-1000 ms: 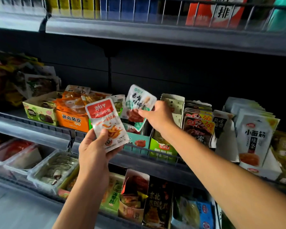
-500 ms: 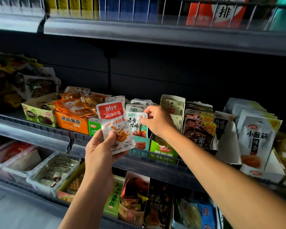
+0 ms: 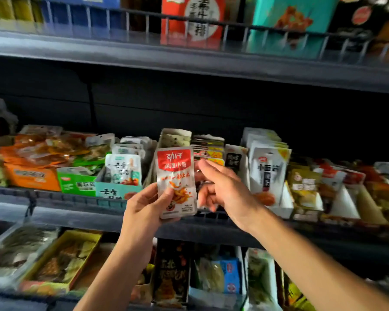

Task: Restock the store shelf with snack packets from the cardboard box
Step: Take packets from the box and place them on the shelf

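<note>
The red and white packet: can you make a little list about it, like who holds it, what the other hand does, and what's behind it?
packet: red and white snack packet, upright
held by: left hand, at its lower edge
other hand: right hand, open, beside the packet, holding nothing
behind: middle shelf with boxes of packets

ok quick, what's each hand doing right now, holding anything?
Left hand: closed on the red-topped snack packet.
Right hand: open, holding nothing, fingers beside the packet.
</note>
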{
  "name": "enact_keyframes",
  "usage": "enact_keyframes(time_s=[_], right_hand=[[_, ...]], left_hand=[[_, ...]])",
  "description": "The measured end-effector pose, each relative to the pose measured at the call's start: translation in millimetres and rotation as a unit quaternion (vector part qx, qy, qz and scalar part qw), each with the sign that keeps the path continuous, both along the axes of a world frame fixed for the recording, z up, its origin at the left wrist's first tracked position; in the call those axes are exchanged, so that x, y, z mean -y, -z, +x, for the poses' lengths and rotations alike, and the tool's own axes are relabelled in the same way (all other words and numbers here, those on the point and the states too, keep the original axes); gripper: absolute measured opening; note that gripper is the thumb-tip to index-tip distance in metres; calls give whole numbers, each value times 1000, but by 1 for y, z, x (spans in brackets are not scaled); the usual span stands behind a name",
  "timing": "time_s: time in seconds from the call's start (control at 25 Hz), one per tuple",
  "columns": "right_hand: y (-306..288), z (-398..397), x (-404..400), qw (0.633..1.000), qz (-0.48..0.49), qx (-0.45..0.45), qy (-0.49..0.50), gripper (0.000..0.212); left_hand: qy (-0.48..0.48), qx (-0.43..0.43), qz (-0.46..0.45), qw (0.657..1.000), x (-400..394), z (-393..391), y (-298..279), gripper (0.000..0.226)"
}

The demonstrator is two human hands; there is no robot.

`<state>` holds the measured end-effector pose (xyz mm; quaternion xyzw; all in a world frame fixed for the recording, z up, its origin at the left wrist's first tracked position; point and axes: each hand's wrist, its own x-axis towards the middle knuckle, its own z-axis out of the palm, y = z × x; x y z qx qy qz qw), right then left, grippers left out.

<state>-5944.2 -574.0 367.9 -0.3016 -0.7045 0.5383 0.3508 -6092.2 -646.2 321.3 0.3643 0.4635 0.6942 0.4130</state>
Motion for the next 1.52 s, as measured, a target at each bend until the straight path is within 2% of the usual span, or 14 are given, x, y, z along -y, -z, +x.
enact_keyframes(time_s=[0.16, 0.32, 0.6, 0.76, 0.8, 0.84, 0.92, 0.96, 1.0, 1.12, 1.24, 1.4, 1.44, 1.52], right_hand=[[0, 114, 4, 987, 37, 84, 133, 6], [1, 218, -10, 976, -60, 49, 204, 21], [23, 307, -33, 956, -68, -38, 283, 18], [6, 329, -51, 966, -12, 43, 255, 23], [-5, 338, -60, 954, 22, 80, 290, 19], [-17, 347, -71, 930, 62, 105, 346, 16], [-41, 368, -100, 882, 129, 119, 438, 10], [-48, 375, -115, 869, 144, 138, 453, 10], [-49, 378, -130, 862, 150, 172, 453, 10], [-34, 372, -165, 831, 197, 341, 393, 7], [-13, 361, -177, 733, 285, 517, 338, 5], [2, 351, -181, 611, 369, 593, 372, 25], [4, 348, -177, 598, 385, 597, 370, 33], [5, 340, -155, 612, 416, 562, 370, 42]], left_hand=[[126, -55, 10, 990, -18, 102, -1, 15], [178, -52, -14, 983, -41, 196, 4, 11], [207, -83, -21, 975, -81, 275, 13, 8], [231, -148, 13, 962, -96, 286, 15, 10], [205, -233, 51, 949, -103, 286, 19, 12], [152, -375, 108, 908, -113, 286, 23, 16], [44, -631, 192, 750, -132, 285, 33, 30], [29, -695, 191, 693, -139, 286, 36, 36], [32, -731, 174, 659, -142, 287, 38, 38], [71, -750, 159, 638, -148, 286, 44, 38], [86, -757, 164, 626, -151, 281, 48, 46], [80, -767, 170, 613, -153, 275, 55, 52], [69, -774, 175, 605, -153, 274, 58, 55], [36, -780, 182, 598, -146, 272, 63, 60]])
